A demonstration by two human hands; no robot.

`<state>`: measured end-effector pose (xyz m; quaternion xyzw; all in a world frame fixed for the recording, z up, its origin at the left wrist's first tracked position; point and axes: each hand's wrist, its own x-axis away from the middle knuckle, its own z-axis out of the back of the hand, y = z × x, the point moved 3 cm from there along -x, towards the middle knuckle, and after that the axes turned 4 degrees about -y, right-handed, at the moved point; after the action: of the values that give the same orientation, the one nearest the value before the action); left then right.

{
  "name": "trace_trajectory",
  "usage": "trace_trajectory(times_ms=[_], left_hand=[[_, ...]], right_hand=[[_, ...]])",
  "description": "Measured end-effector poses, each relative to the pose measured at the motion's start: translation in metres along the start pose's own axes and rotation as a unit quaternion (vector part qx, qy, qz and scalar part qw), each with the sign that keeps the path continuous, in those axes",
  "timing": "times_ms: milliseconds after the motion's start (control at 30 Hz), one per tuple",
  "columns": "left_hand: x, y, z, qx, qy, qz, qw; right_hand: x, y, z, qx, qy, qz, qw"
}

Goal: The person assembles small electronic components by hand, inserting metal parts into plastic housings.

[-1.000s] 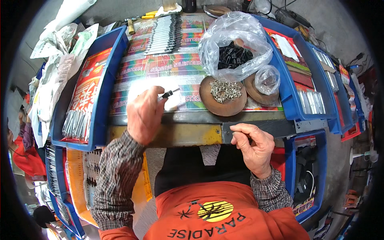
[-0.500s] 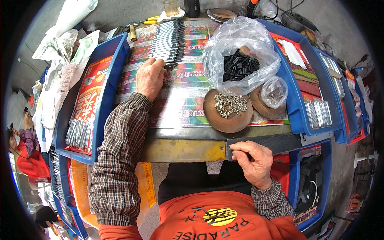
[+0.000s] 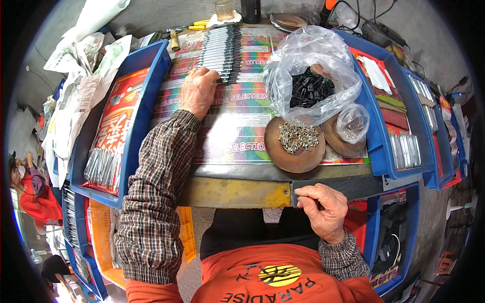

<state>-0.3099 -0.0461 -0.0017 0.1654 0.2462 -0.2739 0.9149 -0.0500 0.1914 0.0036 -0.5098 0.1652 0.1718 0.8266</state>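
My left hand [image 3: 198, 90] reaches to the near end of a neat row of slim silver metal pieces with black ends [image 3: 221, 48] on the patterned table sheet. Its fingers are closed on the nearest piece, mostly hidden under them. Just above the table's front edge, my right hand [image 3: 326, 209] is held with thumb and fingers pinched; anything between them is too small to make out. A round brown dish [image 3: 273, 146] bears a heap of small metal pins [image 3: 299, 137]. Behind it lies a clear plastic bag [image 3: 313, 43] of black plastic parts [image 3: 310, 90].
Blue trays with silver metal strips stand left [image 3: 164, 60] and right [image 3: 376, 151] of the table. A small clear bag [image 3: 353, 123] rests on another brown dish [image 3: 331, 134]. Yellow-handled pliers [image 3: 198, 24] and a glass jar [image 3: 223, 9] lie at the back. Another person [image 3: 38, 197] sits far left.
My left hand has moved slightly up, bringing its piece in against the near end of the row. My right hand stays by the table edge, still pinched. The whole view has shifted a little.
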Motion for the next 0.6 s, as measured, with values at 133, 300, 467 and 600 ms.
trace_trajectory(times_ms=[133,300,467,600], left_hand=[[0.001,0.001,-0.002,-0.002,0.022,0.003,1.0],[0.01,0.009,0.018,-0.012,0.032,0.013,0.999],[0.042,0.049,0.042,0.042,0.076,-0.07,0.994],[0.083,0.079,0.085,-0.024,-0.012,-0.066,0.997]], right_hand=[[0.001,0.001,-0.001,-0.004,0.011,-0.007,1.0],[0.001,0.001,-0.005,-0.006,0.013,-0.009,1.0],[0.004,0.003,-0.004,0.003,0.033,-0.029,0.999],[0.008,0.005,-0.001,-0.017,0.039,-0.071,0.997]])
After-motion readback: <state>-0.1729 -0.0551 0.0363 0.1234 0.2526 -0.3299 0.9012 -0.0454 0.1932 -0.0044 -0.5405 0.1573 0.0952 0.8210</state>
